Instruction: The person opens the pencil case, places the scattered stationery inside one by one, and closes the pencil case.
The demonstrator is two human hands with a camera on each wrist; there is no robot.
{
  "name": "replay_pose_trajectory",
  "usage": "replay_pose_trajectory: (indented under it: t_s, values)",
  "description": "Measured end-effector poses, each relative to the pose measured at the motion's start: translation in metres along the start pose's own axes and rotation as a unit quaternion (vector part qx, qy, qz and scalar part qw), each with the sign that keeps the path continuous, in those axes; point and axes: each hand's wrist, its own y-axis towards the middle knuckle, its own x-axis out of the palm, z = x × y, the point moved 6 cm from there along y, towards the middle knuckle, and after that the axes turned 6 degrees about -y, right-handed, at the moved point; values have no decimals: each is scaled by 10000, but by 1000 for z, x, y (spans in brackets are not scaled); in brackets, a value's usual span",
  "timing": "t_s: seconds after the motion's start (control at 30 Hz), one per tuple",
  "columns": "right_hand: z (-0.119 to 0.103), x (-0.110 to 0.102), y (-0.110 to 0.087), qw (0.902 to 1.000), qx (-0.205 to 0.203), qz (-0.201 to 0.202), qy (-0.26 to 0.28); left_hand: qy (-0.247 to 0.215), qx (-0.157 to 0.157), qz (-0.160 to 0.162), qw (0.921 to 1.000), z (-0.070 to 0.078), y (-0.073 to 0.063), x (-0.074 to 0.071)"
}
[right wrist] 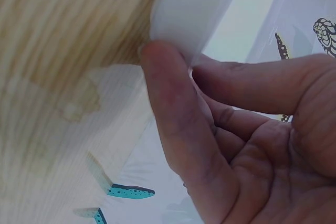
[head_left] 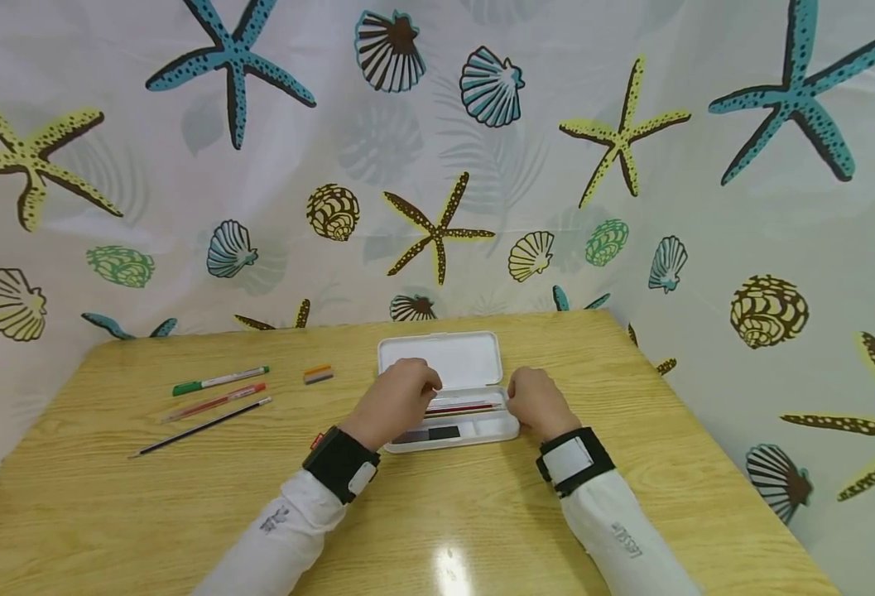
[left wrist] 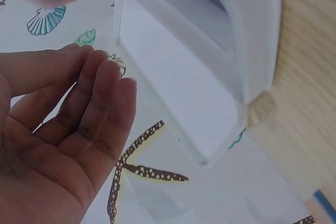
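Observation:
A white pencil case [head_left: 439,361] lies on the table with its lid raised toward the back. Inside it are a red pencil [head_left: 470,408] and other thin sticks in the rear part, and a black block [head_left: 445,432] in the front part. Over the case's left side hovers my left hand [head_left: 398,403], its fingers loosely bent with the thumb near the fingertips; nothing shows between them in the left wrist view. My right hand [head_left: 540,404] pinches the right end of the case between thumb and index finger, as the right wrist view shows at the white wall [right wrist: 191,17].
To the left on the wooden table [head_left: 258,513] lie a green marker [head_left: 221,380], a red pen [head_left: 217,402] and a dark pencil [head_left: 202,427]. Small orange and grey pieces [head_left: 318,374] lie left of the case. A patterned cloth [head_left: 437,149] hangs behind and at right.

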Motion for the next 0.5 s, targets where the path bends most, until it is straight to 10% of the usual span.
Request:
replay_pose_trajectory:
  t_s: [0.5]
  values:
    - [-1, 1, 1, 9999, 134, -63, 9, 1, -480, 1365, 9895, -27, -36, -104]
